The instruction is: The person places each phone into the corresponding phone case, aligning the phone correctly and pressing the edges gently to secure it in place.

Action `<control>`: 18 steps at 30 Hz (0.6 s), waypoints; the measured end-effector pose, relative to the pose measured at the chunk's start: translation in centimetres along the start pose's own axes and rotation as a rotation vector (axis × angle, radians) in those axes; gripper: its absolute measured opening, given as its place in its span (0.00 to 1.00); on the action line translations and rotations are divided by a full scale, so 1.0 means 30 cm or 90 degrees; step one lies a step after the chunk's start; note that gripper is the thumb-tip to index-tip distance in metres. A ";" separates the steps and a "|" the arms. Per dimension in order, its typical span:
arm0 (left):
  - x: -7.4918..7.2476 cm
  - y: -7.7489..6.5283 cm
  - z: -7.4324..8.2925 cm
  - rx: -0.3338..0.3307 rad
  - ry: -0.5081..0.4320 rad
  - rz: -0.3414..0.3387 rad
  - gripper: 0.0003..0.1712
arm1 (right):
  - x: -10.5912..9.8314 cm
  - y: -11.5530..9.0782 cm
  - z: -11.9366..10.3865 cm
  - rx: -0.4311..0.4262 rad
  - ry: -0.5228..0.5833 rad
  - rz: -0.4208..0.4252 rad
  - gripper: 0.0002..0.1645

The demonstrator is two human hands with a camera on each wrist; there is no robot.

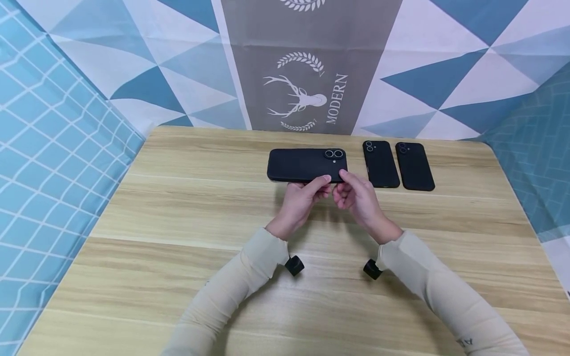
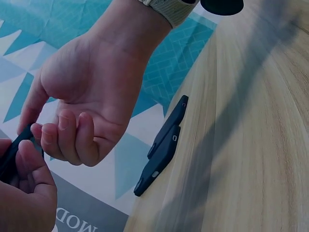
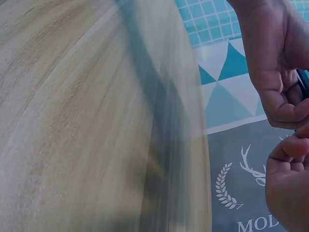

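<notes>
A black phone (image 1: 297,164) is held sideways near the table's far edge, its back with two camera lenses turned up. My left hand (image 1: 297,201) grips its near long edge, thumb on the back and fingers curled below. At the near right corner, by the lenses, my right hand (image 1: 361,201) pinches the phone between thumb and curled fingers. The two hands' fingertips sit close together. In the left wrist view the phone's dark edge (image 2: 10,157) shows between both hands. The right wrist view catches only a sliver of the phone (image 3: 304,83).
Two more black phones, one (image 1: 381,165) beside the other (image 1: 415,167), lie backs up on the wooden table (image 1: 178,212) right of the held phone. Behind stands a patterned cloth backdrop (image 1: 311,29). A small black device (image 1: 294,266) sits at the left wrist, another (image 1: 372,269) at the right.
</notes>
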State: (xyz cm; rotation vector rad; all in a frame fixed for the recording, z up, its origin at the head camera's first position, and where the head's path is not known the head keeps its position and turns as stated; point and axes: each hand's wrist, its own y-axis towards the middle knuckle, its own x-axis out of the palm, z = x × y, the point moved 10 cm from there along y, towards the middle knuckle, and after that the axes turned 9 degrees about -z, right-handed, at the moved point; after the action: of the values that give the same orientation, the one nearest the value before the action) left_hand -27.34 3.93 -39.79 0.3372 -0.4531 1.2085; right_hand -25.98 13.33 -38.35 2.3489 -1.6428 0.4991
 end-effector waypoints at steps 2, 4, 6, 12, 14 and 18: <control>0.007 -0.006 0.010 0.010 -0.005 -0.013 0.02 | 0.012 0.002 0.013 0.019 0.006 -0.024 0.25; 0.009 -0.005 0.011 0.012 -0.002 -0.023 0.02 | 0.023 0.005 0.020 0.032 0.002 -0.042 0.26; 0.010 -0.005 0.011 0.005 0.000 -0.026 0.03 | 0.027 0.007 0.021 0.033 -0.006 -0.041 0.24; -0.011 0.009 -0.023 0.002 0.040 -0.035 0.04 | 0.025 0.009 0.014 0.008 0.029 -0.012 0.22; -0.051 0.050 -0.085 0.017 0.064 -0.057 0.10 | 0.023 0.008 0.011 -0.003 0.046 -0.003 0.23; -0.101 0.089 -0.140 0.024 0.081 -0.071 0.14 | 0.008 0.007 0.002 -0.022 0.065 0.021 0.23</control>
State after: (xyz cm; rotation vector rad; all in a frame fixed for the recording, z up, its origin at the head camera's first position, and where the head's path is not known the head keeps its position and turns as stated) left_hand -30.09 4.35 -44.93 0.3128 -0.2981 1.1237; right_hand -26.09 13.02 -38.32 2.2367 -1.6343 0.5826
